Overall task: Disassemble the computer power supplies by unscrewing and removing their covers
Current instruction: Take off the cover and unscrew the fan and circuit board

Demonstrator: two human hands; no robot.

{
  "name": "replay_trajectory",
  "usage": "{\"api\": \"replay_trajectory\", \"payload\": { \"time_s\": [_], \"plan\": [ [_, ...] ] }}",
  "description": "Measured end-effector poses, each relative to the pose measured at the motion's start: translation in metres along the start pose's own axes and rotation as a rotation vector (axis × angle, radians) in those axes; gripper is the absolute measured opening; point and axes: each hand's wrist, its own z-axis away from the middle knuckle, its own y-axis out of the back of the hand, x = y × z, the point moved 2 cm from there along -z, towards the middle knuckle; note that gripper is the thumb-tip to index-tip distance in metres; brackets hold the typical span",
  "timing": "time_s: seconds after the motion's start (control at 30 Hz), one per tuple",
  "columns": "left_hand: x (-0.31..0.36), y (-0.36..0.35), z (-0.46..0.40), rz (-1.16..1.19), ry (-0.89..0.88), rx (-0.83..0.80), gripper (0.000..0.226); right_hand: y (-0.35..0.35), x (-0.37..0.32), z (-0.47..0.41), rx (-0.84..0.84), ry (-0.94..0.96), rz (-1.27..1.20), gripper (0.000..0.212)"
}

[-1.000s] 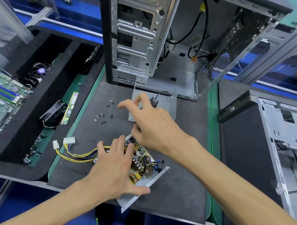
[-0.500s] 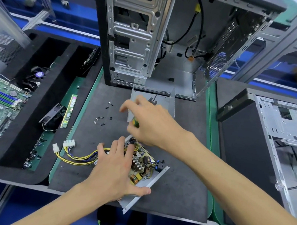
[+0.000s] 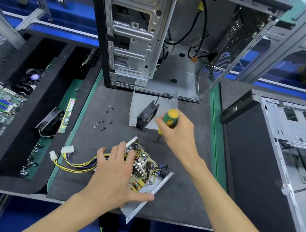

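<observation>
Your left hand (image 3: 114, 175) lies flat, fingers spread, on the open power supply (image 3: 143, 172) on the grey mat (image 3: 178, 201). Your right hand (image 3: 176, 131) grips the screwdriver (image 3: 170, 118) near its cover (image 3: 153, 108)

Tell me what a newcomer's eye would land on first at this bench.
First, the opened power supply at the near edge of the grey mat, its circuit board bare, with the left hand pressed flat over it. Next, the right hand gripping a green and yellow screwdriver just beyond. Behind stand the removed cover with its black fan and a tall, gutted computer case.
</observation>
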Motion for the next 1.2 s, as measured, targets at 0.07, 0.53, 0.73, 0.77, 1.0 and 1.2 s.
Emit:
{"api": "replay_trajectory", "payload": {
  "time_s": [0.07, 0.53, 0.73, 0.77, 1.0, 1.2],
  "plan": [
    [-0.006, -0.001, -0.001, 0.056, 0.007, 0.045, 0.092, 0.006, 0.021, 0.004, 0.06, -0.132, -0.109, 0.021],
    [-0.023, -0.019, -0.003, 0.104, -0.059, 0.267, 0.035, -0.023, 0.069, 0.03, -0.09, -0.31, -0.613, 0.011],
    [-0.023, -0.021, -0.002, 0.119, -0.061, 0.287, 0.033, -0.031, 0.073, 0.028, -0.119, -0.316, -0.69, 0.008],
    [-0.023, -0.022, -0.002, 0.123, -0.063, 0.288, 0.033, -0.031, 0.074, 0.028, -0.126, -0.308, -0.671, 0.009],
    [-0.023, -0.022, -0.002, 0.128, -0.06, 0.289, 0.033, -0.031, 0.074, 0.032, -0.137, -0.259, -0.652, 0.007],
    [-0.023, -0.022, -0.002, 0.128, -0.062, 0.279, 0.034, -0.03, 0.068, 0.033, -0.154, -0.161, -0.615, 0.005]
  ]
}}
